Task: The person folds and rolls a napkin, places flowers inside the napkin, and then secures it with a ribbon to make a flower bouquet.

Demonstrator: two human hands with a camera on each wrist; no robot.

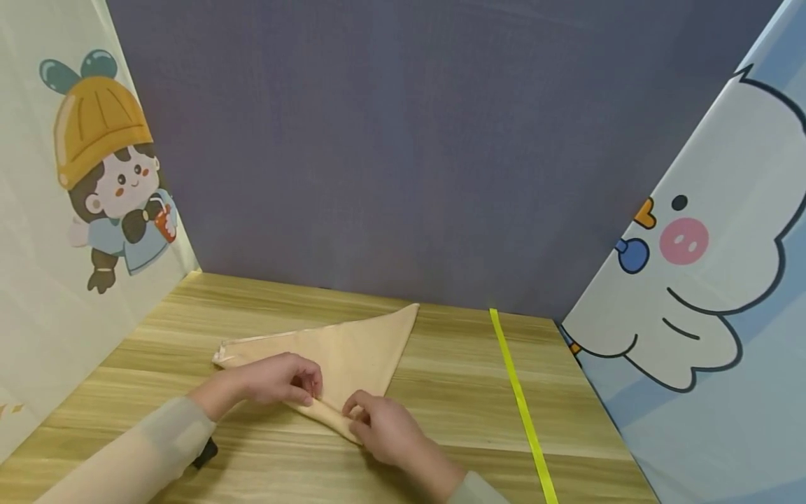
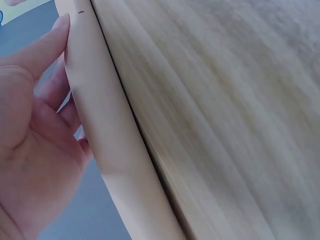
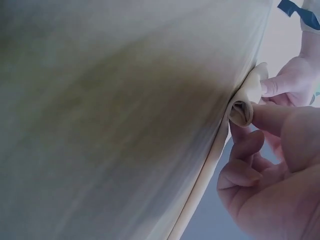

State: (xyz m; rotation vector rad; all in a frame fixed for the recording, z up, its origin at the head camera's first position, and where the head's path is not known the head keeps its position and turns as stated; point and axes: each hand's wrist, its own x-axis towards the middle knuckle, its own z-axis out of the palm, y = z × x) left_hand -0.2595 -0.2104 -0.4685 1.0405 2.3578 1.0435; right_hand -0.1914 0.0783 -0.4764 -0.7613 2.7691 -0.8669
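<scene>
We see a yellow strip [image 1: 522, 406] on the worktop [image 1: 453, 392], a grey backdrop [image 1: 403, 154] behind it, and a printed bird [image 1: 724, 161].

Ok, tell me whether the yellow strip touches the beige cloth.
No, the yellow strip lies off to the right of the beige cloth, with bare tabletop between them.

Head camera looks down; wrist cameras closely share the cloth [image 2: 115, 130].

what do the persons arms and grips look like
No gloves show on the bare left grip or bare right grip. The long, pale beige fabric left sleeve turns greyer toward its end; the pale grey-green fabric right sleeve barely shows. A small black object beside the left sleeve is unclear.
</scene>
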